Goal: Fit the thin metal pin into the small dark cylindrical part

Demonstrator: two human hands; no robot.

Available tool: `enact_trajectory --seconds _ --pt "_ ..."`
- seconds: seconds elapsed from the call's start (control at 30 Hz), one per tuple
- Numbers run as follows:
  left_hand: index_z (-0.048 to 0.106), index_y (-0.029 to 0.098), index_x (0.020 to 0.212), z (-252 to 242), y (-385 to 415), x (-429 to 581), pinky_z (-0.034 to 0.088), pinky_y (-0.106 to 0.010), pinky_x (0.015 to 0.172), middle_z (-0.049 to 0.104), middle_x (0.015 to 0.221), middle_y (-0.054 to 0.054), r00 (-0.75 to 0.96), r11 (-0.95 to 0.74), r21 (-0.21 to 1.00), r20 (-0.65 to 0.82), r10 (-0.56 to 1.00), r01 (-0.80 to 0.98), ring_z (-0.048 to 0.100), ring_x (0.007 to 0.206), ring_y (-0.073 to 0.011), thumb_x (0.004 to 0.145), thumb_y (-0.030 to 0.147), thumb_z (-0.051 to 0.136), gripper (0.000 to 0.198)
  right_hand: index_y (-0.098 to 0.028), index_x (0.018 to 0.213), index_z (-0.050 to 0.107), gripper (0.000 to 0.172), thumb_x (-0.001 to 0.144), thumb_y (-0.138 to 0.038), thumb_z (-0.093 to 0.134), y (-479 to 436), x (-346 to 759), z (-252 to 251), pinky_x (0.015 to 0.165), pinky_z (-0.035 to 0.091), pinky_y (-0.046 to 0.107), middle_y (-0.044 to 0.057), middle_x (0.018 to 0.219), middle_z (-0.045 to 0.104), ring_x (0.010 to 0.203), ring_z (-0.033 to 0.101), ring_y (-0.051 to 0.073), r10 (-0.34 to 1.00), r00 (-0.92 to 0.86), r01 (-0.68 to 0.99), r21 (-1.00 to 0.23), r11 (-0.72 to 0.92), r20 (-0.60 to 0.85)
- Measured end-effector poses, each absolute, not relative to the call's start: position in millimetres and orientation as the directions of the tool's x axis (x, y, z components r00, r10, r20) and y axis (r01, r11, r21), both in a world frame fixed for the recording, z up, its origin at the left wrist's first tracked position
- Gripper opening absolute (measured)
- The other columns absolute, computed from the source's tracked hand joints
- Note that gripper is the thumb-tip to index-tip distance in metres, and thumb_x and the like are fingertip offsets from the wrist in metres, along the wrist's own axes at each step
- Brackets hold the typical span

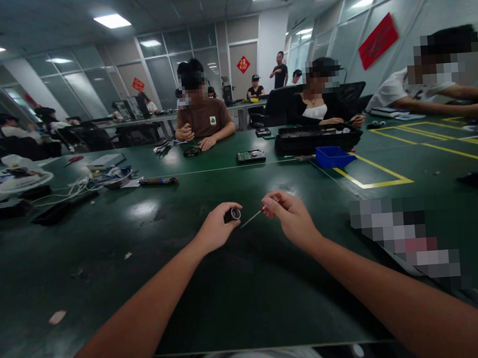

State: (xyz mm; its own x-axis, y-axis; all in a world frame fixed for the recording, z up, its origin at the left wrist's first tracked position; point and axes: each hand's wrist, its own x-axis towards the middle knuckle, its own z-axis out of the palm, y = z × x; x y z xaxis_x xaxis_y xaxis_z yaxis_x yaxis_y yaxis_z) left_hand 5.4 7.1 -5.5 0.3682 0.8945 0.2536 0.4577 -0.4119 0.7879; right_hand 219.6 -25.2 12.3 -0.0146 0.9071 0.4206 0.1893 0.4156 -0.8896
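View from a head-worn camera, looking down two bare forearms that reach forward over a dark green desk (pixel 158 310). The left hand (pixel 214 228) is closed, its grip pinching a small black cylinder (pixel 232 214) with a shiny ring at the end facing the camera. The cylinder is held just above the desk, near the middle of the view. The right hand (pixel 289 214) is also closed, its grip grasping a thin metal tool (pixel 250 219) between the fingertips. The tool slants down and left, and its fine tip ends just beside the cylinder; whether they touch cannot be told. Farther back on the desk lie a dark pen-shaped tool (pixel 158 181), a circuit board (pixel 251 156), a long black tray (pixel 318 138) and, just in front of the tray, a blue bin (pixel 334 156) at the corner of a yellow tape outline (pixel 380 182). A white fan (pixel 20 175) sits at the far left among cables. Across the desk, a person in a brown shirt (pixel 203 121) is seated with both hands on the surface, and other people sit to the right.
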Motion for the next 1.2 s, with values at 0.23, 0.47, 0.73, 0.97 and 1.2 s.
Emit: enact_trajectory --seconds 0.23,0.47,0.73,0.97,1.2 --pt "0.063 0.024 0.128 -16 8 -6 0.041 -0.043 0.110 0.066 0.128 -0.006 0.378 -0.419 0.788 0.256 0.890 0.451 0.060 0.120 -0.0236 0.082 0.012 0.069 0.048 -0.022 0.096 0.066 0.021 0.089 -0.042 0.063 -23 216 5 0.072 0.054 0.036 0.003 0.080 0.071 0.075 0.067 0.019 0.914 0.001 0.065 -0.912 0.405 0.406" --pt "0.067 0.023 0.123 -12 3 -2 0.041 -0.041 0.111 0.068 0.127 -0.005 0.373 -0.445 0.764 0.287 0.883 0.467 0.060 0.121 -0.0232 0.084 0.014 0.069 0.040 -0.021 0.095 0.065 0.021 0.090 -0.041 0.061 -26 215 5 0.073 0.054 0.035 0.004 0.082 0.072 0.076 0.069 0.019 0.912 0.014 0.122 -0.906 0.406 0.410" --pt "0.067 0.026 0.125 -13 2 -4 0.041 -0.043 0.111 0.067 0.129 -0.004 0.397 -0.494 0.719 0.321 0.860 0.489 0.059 0.124 -0.0235 0.085 0.016 0.069 0.041 -0.021 0.079 0.067 0.029 0.088 -0.048 0.066 -33 219 15 0.055 0.044 0.029 0.002 0.067 0.068 0.059 0.062 0.017 0.873 0.025 0.511 -0.757 0.408 0.487" --pt "0.066 0.026 0.124 -17 5 -5 0.043 -0.041 0.108 0.069 0.124 -0.004 0.395 -0.522 0.698 0.355 0.847 0.490 0.061 0.119 -0.0226 0.085 0.015 0.069 0.040 -0.021 0.101 0.065 0.015 0.094 -0.031 0.054 -36 218 14 0.074 0.051 0.033 0.005 0.092 0.074 0.083 0.070 0.021 0.817 -0.138 0.497 -0.674 0.546 0.560" --pt "0.067 0.025 0.123 -17 4 -3 0.044 -0.039 0.106 0.069 0.122 -0.004 0.418 -0.536 0.692 0.356 0.836 0.484 0.062 0.117 -0.0218 0.085 0.014 0.070 0.040 -0.021 0.094 0.070 0.033 0.099 -0.043 0.046 -35 215 14 0.053 0.039 0.030 0.000 0.063 0.064 0.054 0.059 0.017 0.897 -0.071 0.578 -0.715 0.392 0.435"
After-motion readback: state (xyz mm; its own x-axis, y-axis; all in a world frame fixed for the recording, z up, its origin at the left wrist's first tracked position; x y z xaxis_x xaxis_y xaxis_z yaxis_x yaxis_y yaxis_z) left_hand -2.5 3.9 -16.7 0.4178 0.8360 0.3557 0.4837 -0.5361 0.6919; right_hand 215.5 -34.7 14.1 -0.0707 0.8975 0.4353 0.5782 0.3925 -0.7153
